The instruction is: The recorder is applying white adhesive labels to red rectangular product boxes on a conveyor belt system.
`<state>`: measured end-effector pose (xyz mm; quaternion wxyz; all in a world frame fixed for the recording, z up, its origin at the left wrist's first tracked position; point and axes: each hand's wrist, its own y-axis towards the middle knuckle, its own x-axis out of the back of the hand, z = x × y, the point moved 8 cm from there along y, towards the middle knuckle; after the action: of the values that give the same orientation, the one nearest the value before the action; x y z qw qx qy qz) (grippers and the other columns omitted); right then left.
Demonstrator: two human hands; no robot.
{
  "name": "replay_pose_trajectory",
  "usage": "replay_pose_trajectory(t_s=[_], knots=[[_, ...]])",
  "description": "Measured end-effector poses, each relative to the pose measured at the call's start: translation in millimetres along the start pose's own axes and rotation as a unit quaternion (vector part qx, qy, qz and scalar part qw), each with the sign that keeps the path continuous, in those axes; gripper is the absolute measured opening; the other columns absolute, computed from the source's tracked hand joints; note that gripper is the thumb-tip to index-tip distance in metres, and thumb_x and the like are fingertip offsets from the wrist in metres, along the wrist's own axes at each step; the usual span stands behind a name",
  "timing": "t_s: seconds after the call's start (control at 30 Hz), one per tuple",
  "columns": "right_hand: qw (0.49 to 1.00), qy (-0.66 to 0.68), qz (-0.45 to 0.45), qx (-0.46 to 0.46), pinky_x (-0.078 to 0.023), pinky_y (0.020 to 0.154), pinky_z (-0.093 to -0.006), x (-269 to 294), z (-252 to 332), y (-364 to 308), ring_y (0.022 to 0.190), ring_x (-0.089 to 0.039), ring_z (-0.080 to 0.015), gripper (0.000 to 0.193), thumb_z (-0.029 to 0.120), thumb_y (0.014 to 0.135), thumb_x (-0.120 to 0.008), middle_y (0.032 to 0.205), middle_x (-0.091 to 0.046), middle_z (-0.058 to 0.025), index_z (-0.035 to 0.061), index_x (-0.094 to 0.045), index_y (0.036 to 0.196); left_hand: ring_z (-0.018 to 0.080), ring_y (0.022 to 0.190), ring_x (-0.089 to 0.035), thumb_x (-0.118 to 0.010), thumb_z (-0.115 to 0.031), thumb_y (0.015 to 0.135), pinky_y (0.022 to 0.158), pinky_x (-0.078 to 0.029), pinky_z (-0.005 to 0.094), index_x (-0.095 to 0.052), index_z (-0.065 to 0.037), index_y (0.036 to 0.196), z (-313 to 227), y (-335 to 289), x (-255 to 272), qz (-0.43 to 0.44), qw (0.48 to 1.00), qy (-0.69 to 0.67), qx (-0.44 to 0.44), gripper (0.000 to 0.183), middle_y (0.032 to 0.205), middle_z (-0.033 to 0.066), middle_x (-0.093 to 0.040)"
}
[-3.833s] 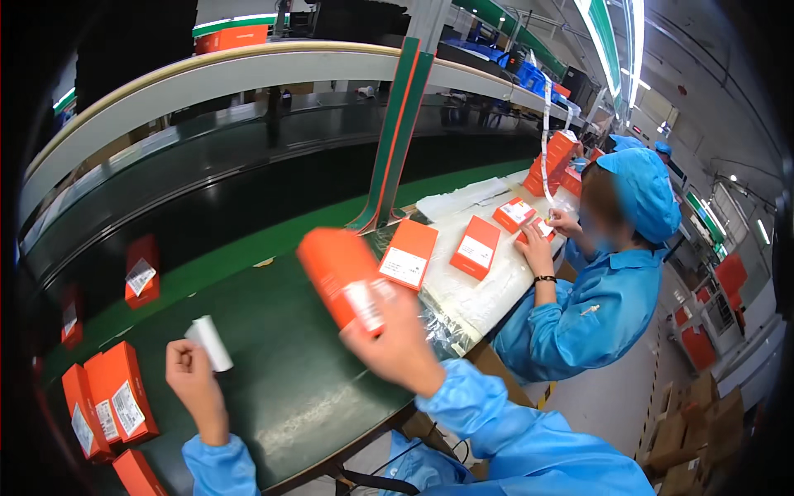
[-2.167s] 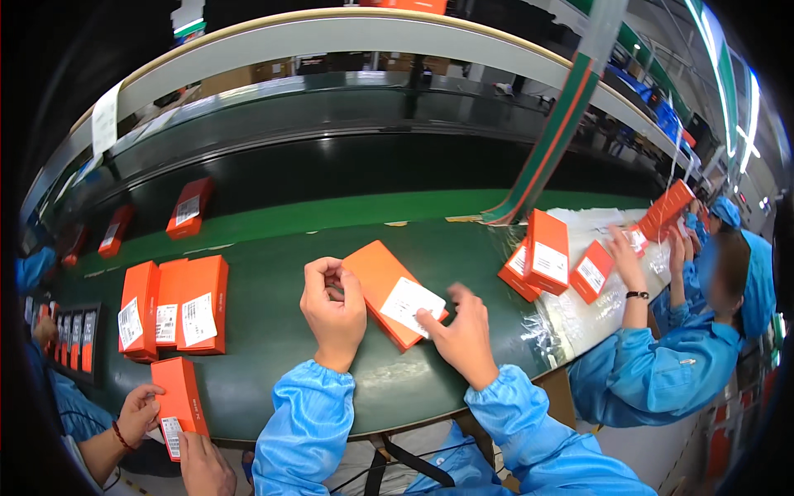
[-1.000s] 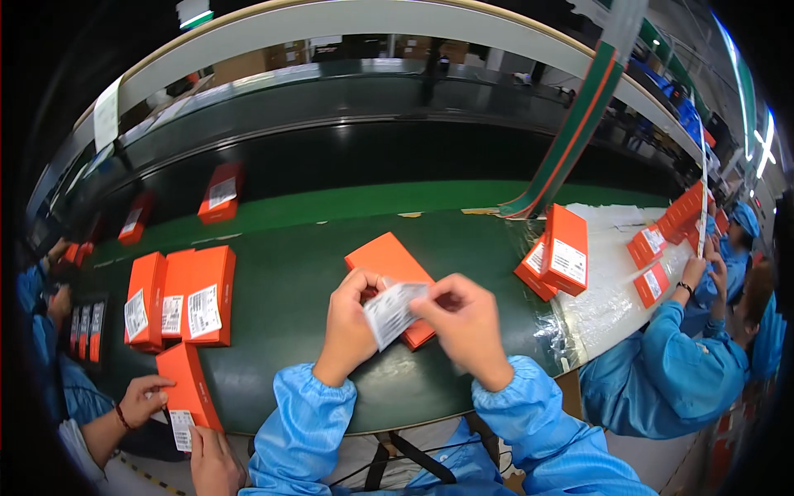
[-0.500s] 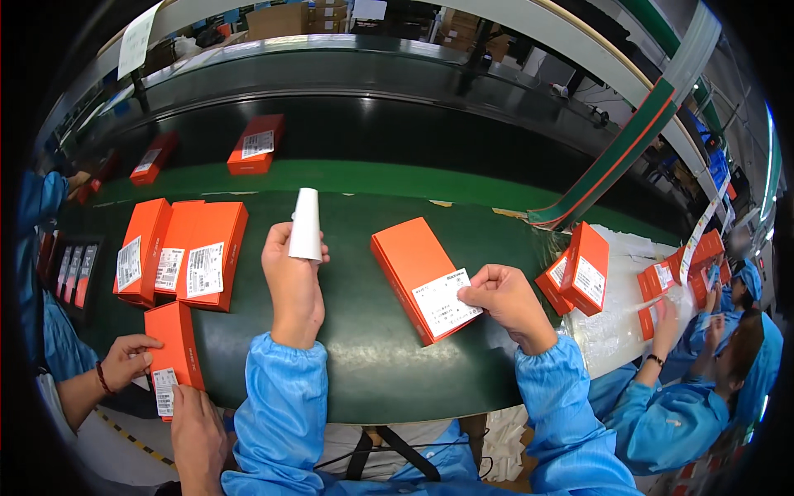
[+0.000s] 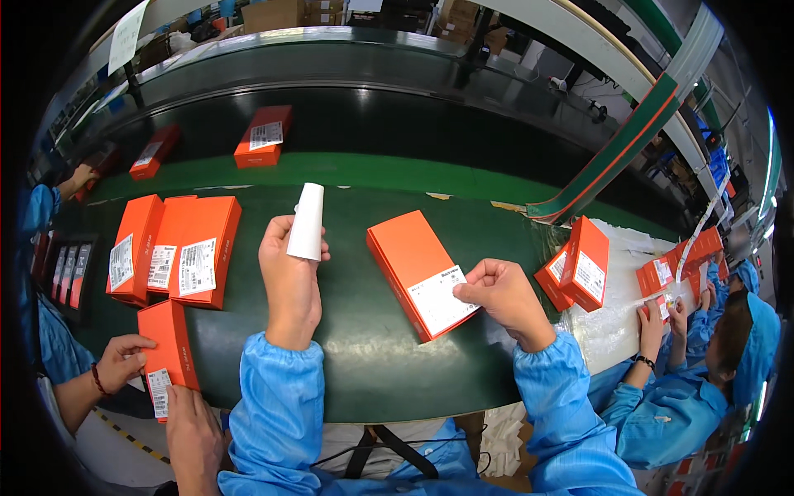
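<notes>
An orange box [image 5: 407, 249] lies on the green work table in front of me, tilted a little to the left. Across its near end is a white printed label [image 5: 442, 302], part of which reaches past the box's right edge. Between thumb and forefinger, my right hand [image 5: 507, 299] pinches the label's right edge. My left hand [image 5: 291, 273] is raised to the left of the box, its fingers closed around a white paper roll [image 5: 306, 221]. Whether the roll carries labels, I cannot tell.
At left stand several labelled orange boxes [image 5: 217, 238]; beside them a co-worker's hands [image 5: 195, 430] hold another box [image 5: 168, 339]. More boxes [image 5: 263, 136] lie on the dark conveyor [image 5: 372, 124] beyond. To the right, two boxes [image 5: 585, 256] are stacked near a slanted green post [image 5: 608, 157] and co-workers.
My right hand has shifted slightly left along the label's edge. A co-worker's hands at right have come lower, and the conveyor box has moved slightly right. The roll remains in my left hand.
</notes>
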<state>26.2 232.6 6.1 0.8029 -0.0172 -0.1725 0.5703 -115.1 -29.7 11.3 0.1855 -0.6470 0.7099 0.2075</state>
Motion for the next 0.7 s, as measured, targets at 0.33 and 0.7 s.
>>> replay_pose_trajectory(t_s=[0.33, 0.7], knots=[[0.852, -0.374, -0.254, 0.264, -0.036, 0.101, -0.0500, -27, 53, -63, 0.122, -0.045, -0.0406, 0.082, 0.024, 0.066, -0.087, 0.126, -0.051, -0.0219, 0.0171, -0.048, 0.138, 0.0096, 0.072, -0.056, -0.052, -0.008, 0.096, 0.063, -0.048, 0.0231, -0.054, -0.005, 0.103, 8, 3, 2, 0.013, 0.999, 0.050, 0.008, 0.007, 0.087, 0.0040, -0.058], [0.848, -0.362, -0.248, 0.297, -0.040, 0.097, -0.0498, 5, 42, -81, 0.111, -0.045, -0.0426, 0.079, 0.034, 0.071, -0.078, 0.127, -0.045, -0.0257, 0.0058, -0.049, 0.139, 0.0079, 0.068, -0.054, -0.054, -0.006, 0.093, 0.060, -0.044, 0.0213, -0.055, -0.006, 0.101, 18, 14, 8, 0.006, 0.996, 0.089, -0.014, 0.007, 0.084, 0.0020, -0.057]])
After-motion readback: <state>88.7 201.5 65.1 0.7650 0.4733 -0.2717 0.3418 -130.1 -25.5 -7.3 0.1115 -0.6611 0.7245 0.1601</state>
